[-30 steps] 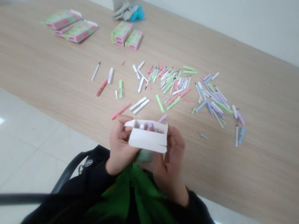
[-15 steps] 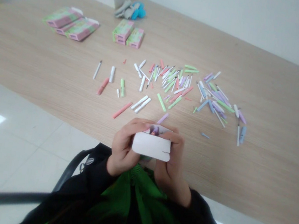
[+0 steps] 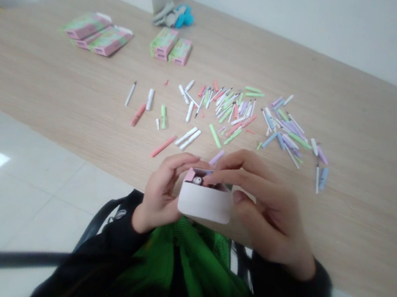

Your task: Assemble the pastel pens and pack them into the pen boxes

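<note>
I hold a small white cardboard box upright at the table's near edge, its open top showing pen ends and a pink side flap. My left hand grips the box's left side, fingers curled round it. My right hand reaches over the top, index finger and thumb pressing on the flaps and the contents. Loose pastel pens and caps, white, pink, green, blue and purple, lie scattered on the wooden table beyond my hands.
Pink and green pen boxes lie at the far left and far centre. A grey and blue cloth bundle sits by a white box at the back. A black bag with green lining rests in my lap.
My right hand has come up from the box's right side and reached over its top. The box has tilted so its pink side flap shows. My left hand stays on the left side.
</note>
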### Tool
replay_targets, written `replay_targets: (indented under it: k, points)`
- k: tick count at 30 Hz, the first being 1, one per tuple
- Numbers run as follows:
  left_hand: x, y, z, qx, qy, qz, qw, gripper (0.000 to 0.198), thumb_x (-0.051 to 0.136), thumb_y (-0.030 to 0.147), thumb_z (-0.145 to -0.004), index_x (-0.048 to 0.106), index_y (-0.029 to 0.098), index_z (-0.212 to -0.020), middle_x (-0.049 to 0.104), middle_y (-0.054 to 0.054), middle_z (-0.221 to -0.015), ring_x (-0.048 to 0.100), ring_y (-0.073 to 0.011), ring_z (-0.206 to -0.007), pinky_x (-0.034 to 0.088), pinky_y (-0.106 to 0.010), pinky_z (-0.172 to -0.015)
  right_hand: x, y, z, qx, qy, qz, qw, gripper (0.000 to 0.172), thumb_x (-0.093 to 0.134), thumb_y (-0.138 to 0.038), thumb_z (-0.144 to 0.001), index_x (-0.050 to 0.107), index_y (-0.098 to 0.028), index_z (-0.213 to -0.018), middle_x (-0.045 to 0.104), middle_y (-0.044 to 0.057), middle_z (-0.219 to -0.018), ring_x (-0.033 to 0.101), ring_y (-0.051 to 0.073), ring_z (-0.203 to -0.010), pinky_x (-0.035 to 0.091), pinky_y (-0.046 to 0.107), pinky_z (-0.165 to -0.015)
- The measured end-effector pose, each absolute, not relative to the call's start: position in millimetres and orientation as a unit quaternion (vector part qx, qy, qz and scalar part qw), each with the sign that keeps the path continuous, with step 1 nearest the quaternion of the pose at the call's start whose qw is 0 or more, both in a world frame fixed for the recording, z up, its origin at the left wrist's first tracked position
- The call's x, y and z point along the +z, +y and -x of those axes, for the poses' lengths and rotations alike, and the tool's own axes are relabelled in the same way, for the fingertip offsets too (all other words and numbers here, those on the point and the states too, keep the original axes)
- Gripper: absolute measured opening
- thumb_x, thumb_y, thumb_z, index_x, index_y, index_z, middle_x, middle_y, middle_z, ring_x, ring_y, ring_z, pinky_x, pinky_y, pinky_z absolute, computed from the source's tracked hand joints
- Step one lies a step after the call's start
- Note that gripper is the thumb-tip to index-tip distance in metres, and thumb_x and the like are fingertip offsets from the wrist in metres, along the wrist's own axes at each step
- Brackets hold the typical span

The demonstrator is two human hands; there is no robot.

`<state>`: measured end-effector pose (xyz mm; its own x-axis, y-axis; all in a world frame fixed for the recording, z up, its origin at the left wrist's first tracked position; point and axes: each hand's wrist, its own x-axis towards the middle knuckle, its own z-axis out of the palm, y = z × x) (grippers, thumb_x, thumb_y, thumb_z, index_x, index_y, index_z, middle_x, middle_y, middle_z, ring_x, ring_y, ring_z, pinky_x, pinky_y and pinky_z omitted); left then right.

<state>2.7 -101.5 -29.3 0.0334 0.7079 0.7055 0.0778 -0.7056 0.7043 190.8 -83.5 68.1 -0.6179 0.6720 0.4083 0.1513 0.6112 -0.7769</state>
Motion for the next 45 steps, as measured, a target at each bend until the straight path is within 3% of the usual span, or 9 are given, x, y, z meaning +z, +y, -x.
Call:
replay_targets:
  k: [3,9,19,23,27,32,40,45]
  points:
    - [-33,-105,3,0.615,0.317,-0.673,0.259,0.06,0.077,0.02,-0.085,0.052,0.023,-0.139,0.075,-0.009,-0.117,0.074,-0.0238,-0.105,0.061,-0.037,-0.091,82,-79,-190,0.327,-0.85,0.256,0.325,0.031,0.051,-0.008,-0.091,0.072,-0.022,-0.108,0.066,0.009,-0.106,0.063,0.022,-0.1,0.053,0.038,-0.086]
    - [-38,-111,3,0.625,0.352,-0.644,0.266,0.045,0.08,0.026,-0.083,0.066,0.024,-0.126,0.075,-0.008,-0.116,0.074,-0.0223,-0.1,0.062,-0.033,-0.086,93,-75,-184,0.223,-0.904,0.273,0.241,0.016,0.059,-0.012,-0.093,0.073,-0.019,-0.095,0.068,0.007,-0.097,0.063,0.019,-0.088,0.051,0.036,-0.081]
    - [-35,-107,-2,0.628,0.343,-0.651,0.254,0.035,0.077,0.031,-0.087,0.068,0.02,-0.119,0.077,-0.01,-0.108,0.075,-0.0215,-0.097,0.063,-0.031,-0.084,106,-79,-176,0.082,-0.939,0.296,0.153,0.019,0.053,-0.012,-0.092,0.07,-0.016,-0.085,0.068,0.01,-0.092,0.063,0.023,-0.085,0.047,0.038,-0.078]
    - [-33,-107,-5,0.634,0.342,-0.65,0.243,0.032,0.075,0.024,-0.088,0.068,0.02,-0.119,0.077,-0.009,-0.109,0.074,-0.0206,-0.098,0.062,-0.031,-0.086,107,-80,-178,0.051,-0.942,0.306,0.125,0.019,0.053,-0.011,-0.091,0.069,-0.016,-0.083,0.068,0.009,-0.09,0.063,0.022,-0.082,0.044,0.037,-0.075]
    - [-32,-106,-1,0.634,0.298,-0.661,0.271,0.043,0.076,0.014,-0.085,0.065,0.022,-0.126,0.076,-0.009,-0.113,0.074,-0.0209,-0.103,0.062,-0.032,-0.091,105,-81,-181,0.038,-0.944,0.303,0.125,0.016,0.055,-0.014,-0.092,0.069,-0.017,-0.083,0.068,0.009,-0.09,0.063,0.023,-0.082,0.044,0.037,-0.076]
    - [-37,-107,2,0.616,0.301,-0.662,0.302,0.049,0.079,0.022,-0.083,0.063,0.025,-0.129,0.074,-0.011,-0.118,0.073,-0.0254,-0.105,0.064,-0.038,-0.088,106,-80,-179,0.041,-0.952,0.28,0.117,0.021,0.054,-0.014,-0.093,0.073,-0.015,-0.085,0.069,0.011,-0.091,0.064,0.025,-0.083,0.045,0.041,-0.075]
    - [-34,-105,2,0.627,0.31,-0.668,0.254,0.048,0.078,0.017,-0.082,0.065,0.024,-0.128,0.076,-0.007,-0.113,0.074,-0.0203,-0.097,0.063,-0.029,-0.085,106,-70,-175,0.055,-0.946,0.29,0.134,0.01,0.066,-0.018,-0.086,0.072,-0.024,-0.082,0.072,0.004,-0.087,0.063,0.02,-0.076,0.043,0.037,-0.07]
    - [-30,-101,5,0.59,0.306,-0.699,0.263,0.048,0.076,0.017,-0.083,0.063,0.021,-0.129,0.075,-0.009,-0.116,0.075,-0.0214,-0.097,0.062,-0.029,-0.083,107,-66,-174,0.056,-0.952,0.269,0.132,0.019,0.059,-0.015,-0.089,0.072,-0.021,-0.078,0.072,0.005,-0.089,0.066,0.022,-0.081,0.047,0.04,-0.075]
